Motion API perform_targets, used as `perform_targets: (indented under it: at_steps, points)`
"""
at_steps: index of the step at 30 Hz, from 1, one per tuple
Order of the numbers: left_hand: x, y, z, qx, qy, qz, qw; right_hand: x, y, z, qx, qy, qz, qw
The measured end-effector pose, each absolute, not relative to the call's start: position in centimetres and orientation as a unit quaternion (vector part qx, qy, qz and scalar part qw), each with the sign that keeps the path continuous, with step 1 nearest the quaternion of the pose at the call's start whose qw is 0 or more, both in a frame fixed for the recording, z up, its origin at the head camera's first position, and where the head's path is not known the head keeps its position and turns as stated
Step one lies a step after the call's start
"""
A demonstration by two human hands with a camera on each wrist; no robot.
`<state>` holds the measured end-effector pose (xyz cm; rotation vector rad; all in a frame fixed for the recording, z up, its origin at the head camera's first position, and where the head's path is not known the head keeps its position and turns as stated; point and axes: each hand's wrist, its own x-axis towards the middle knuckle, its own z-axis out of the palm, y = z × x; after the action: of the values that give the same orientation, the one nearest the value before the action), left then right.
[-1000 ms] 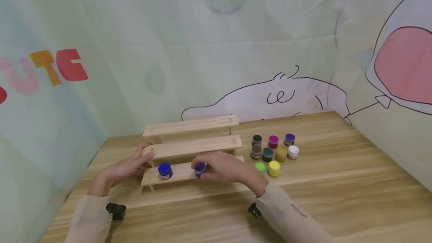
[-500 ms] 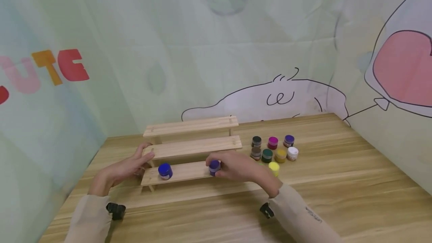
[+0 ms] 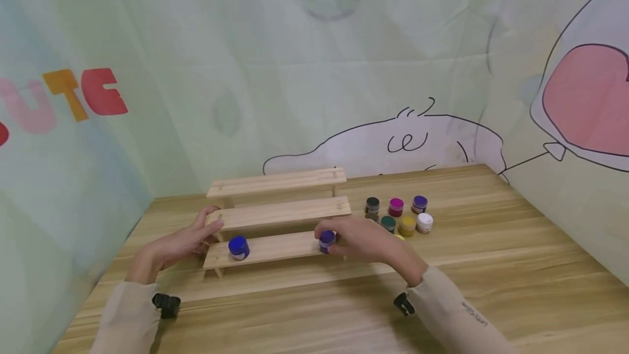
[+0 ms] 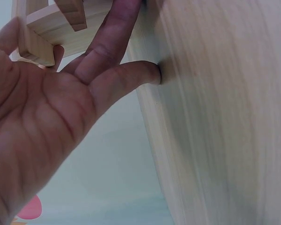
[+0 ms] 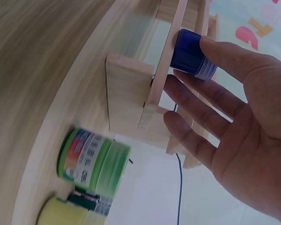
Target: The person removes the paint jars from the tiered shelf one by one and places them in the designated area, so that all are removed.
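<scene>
A three-step wooden display rack (image 3: pixel 280 213) stands on the table. My left hand (image 3: pixel 182 243) holds the left end of its middle step between thumb and index finger; in the left wrist view, the little finger (image 4: pixel 126 79) touches the tabletop. With thumb and fingers, my right hand (image 3: pixel 363 238) grips a small violet-blue paint jar (image 3: pixel 326 241) upright at the right part of the lowest step. The right wrist view has this jar (image 5: pixel 189 54) with its base against the board. Another blue paint jar (image 3: pixel 238 247) sits near the left end of that step.
Right of the rack stand several paint jars, among them magenta (image 3: pixel 396 207), violet (image 3: pixel 420 204), white (image 3: pixel 425 223) and ochre (image 3: pixel 407 226). My right hand hides a green jar (image 5: pixel 91 161) from the head view and mostly covers a yellow one. A printed cloth (image 3: pixel 245 70) hangs behind the table.
My right hand has moved the violet-blue jar rightward along the lowest step, from about its middle to near its right end. The left hand stays on the rack.
</scene>
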<state>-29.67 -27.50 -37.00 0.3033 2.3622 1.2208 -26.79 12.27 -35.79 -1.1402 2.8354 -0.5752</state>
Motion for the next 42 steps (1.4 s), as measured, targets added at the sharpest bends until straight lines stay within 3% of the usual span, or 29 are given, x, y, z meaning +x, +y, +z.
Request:
perform_targets:
  at_steps: [8,18,42]
  points:
    - [-29.9,-27.5,-37.2,0.114,0.858,0.444,0.231,-26.8,14.0,-35.9,-0.368,0.911,-0.186,0.016]
    - [-29.6,-27.7,-37.0,0.109,0.861,0.44,0.229,-27.3,16.4,-35.0,-0.367,0.903,-0.215,0.067]
    - [-29.9,-27.7,-37.1,0.123,0.85,0.457,0.23,-28.0,22.5,-33.2,-0.288,0.917,-0.247,0.123]
